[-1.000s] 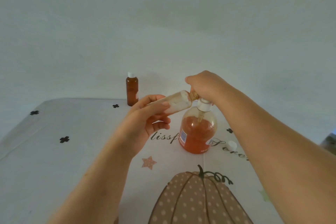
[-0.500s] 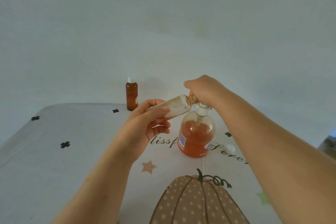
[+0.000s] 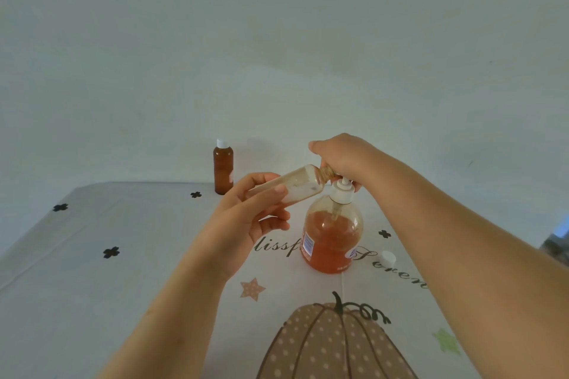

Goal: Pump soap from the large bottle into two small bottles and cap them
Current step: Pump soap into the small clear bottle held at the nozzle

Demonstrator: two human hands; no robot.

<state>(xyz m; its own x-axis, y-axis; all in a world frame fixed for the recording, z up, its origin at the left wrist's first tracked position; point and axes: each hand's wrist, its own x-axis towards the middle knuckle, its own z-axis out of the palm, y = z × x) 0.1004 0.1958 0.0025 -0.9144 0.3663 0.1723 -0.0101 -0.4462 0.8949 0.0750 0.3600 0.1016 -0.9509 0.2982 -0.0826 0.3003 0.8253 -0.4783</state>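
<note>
Large bottle: clear, round-bodied, upright on the tabletop a little right of centre, roughly two-thirds full of orange soap; printed label on the near left flank.

Pump head: white, atop the large bottle, mostly covered from above.

Right hand: directly over the pump head, fingers curled down around it, knuckles uppermost; forearm entering from the lower right.

Open small bottle: uncapped, pale and cloudy inside, tilted close to horizontal, threaded neck tucked against the pump head beneath the right hand; spout itself hidden by the fingers.

Left hand: just left of the large bottle, gripping the open small bottle by its base end, thumb on top, fingers wrapped beneath; clear of the tabletop.

Capped small bottle: amber, white cap fitted, upright at the far edge of the tabletop, well apart from both hands.

Loose cap: white, on the tabletop just right of the large bottle, near the right forearm.

Tabletop cover: pale cloth printed with black clovers, script lettering, stars, and a dotted pumpkin at the near edge.
</note>
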